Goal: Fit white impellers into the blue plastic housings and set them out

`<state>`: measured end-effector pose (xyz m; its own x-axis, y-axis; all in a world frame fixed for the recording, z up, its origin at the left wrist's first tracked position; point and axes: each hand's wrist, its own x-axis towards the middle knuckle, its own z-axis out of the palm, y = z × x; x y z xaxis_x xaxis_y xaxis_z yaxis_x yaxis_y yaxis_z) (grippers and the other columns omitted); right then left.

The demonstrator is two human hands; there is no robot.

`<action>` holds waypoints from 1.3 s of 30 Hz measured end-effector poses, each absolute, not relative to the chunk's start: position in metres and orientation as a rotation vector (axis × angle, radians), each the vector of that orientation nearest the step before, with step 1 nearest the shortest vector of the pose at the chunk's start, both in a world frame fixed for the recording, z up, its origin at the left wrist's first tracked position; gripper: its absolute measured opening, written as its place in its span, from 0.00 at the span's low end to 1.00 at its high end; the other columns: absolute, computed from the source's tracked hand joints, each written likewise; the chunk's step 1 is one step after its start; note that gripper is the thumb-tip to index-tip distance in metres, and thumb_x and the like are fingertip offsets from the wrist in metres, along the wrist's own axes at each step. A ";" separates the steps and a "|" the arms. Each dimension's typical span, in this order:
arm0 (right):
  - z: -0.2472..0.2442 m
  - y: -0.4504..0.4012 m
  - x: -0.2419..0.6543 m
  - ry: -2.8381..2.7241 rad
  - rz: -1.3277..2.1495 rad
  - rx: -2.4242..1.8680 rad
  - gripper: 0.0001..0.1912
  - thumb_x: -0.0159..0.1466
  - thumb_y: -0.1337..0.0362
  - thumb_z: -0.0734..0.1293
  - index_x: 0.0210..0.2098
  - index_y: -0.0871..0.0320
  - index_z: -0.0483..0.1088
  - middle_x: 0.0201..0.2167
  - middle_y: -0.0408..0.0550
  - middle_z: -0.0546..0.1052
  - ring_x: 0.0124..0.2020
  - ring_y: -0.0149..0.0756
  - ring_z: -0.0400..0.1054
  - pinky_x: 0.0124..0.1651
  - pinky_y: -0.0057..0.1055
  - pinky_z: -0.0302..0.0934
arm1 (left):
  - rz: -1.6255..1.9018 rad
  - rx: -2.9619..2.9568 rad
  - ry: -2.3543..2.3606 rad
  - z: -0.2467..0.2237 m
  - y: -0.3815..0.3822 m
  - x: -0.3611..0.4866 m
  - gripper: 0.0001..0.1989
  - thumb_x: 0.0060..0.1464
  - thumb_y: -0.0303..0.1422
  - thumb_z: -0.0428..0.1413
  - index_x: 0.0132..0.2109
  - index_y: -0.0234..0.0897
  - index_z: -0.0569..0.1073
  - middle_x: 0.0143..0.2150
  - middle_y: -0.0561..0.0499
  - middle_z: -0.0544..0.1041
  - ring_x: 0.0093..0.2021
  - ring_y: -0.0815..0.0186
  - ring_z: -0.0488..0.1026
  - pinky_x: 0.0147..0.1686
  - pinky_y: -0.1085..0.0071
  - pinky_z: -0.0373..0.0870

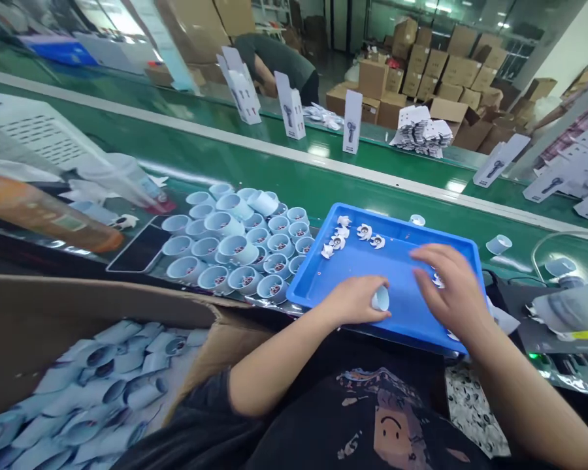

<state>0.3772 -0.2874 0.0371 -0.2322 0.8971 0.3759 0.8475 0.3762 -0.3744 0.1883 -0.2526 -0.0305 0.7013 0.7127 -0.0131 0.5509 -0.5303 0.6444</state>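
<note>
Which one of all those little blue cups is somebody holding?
The cup in the left hand, over the blue tray. The other cups I can see are outside the tray, not held.

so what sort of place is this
It looks like a factory assembly line: many pale blue plastic cups are grouped on a long green work surface, a blue plastic tray holds small white finned parts, and brown cardboard boxes are stacked behind.
</note>
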 end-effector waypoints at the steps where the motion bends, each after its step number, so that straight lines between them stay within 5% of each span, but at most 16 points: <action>1: 0.029 -0.264 0.365 -2.176 0.148 -1.565 0.11 0.70 0.66 0.66 0.51 0.62 0.68 0.49 0.51 0.69 0.50 0.41 0.65 0.56 0.43 0.63 | 0.306 2.312 0.973 -0.030 -0.253 0.191 0.26 0.47 0.41 0.63 0.53 0.39 0.70 0.50 0.45 0.77 0.50 0.51 0.75 0.48 0.61 0.70; 3: 0.010 -0.217 0.341 -2.263 0.187 -1.742 0.12 0.68 0.71 0.67 0.52 0.62 0.68 0.48 0.51 0.70 0.50 0.39 0.66 0.55 0.40 0.64 | 0.279 2.350 1.001 -0.030 -0.253 0.193 0.27 0.48 0.42 0.63 0.53 0.38 0.70 0.48 0.44 0.78 0.49 0.50 0.75 0.47 0.61 0.70; 9: -0.025 -0.140 0.305 -2.290 0.036 -2.213 0.13 0.71 0.62 0.65 0.51 0.63 0.67 0.47 0.52 0.69 0.46 0.41 0.67 0.49 0.42 0.68 | 0.423 2.240 0.959 -0.030 -0.246 0.185 0.27 0.47 0.42 0.64 0.52 0.37 0.70 0.50 0.46 0.77 0.50 0.54 0.75 0.48 0.64 0.70; 19: -0.016 -0.221 0.361 -2.603 0.262 -2.245 0.09 0.70 0.64 0.67 0.47 0.62 0.70 0.47 0.51 0.70 0.46 0.39 0.67 0.51 0.41 0.67 | 0.337 2.189 0.862 -0.031 -0.246 0.187 0.29 0.48 0.42 0.64 0.56 0.38 0.68 0.54 0.44 0.75 0.53 0.52 0.73 0.50 0.62 0.69; 26: -0.021 -0.204 0.343 -2.428 0.093 -2.272 0.20 0.71 0.65 0.65 0.60 0.58 0.60 0.59 0.54 0.60 0.56 0.46 0.60 0.57 0.46 0.62 | 0.256 2.268 0.868 -0.032 -0.251 0.189 0.27 0.49 0.43 0.62 0.54 0.36 0.68 0.50 0.43 0.77 0.50 0.49 0.74 0.47 0.59 0.71; 39: -0.013 -0.186 0.362 -2.349 0.424 -2.529 0.12 0.72 0.59 0.65 0.47 0.64 0.68 0.41 0.50 0.71 0.39 0.36 0.69 0.44 0.36 0.69 | 0.383 2.219 0.815 -0.030 -0.249 0.184 0.27 0.49 0.40 0.64 0.54 0.37 0.68 0.53 0.43 0.76 0.53 0.50 0.73 0.51 0.60 0.68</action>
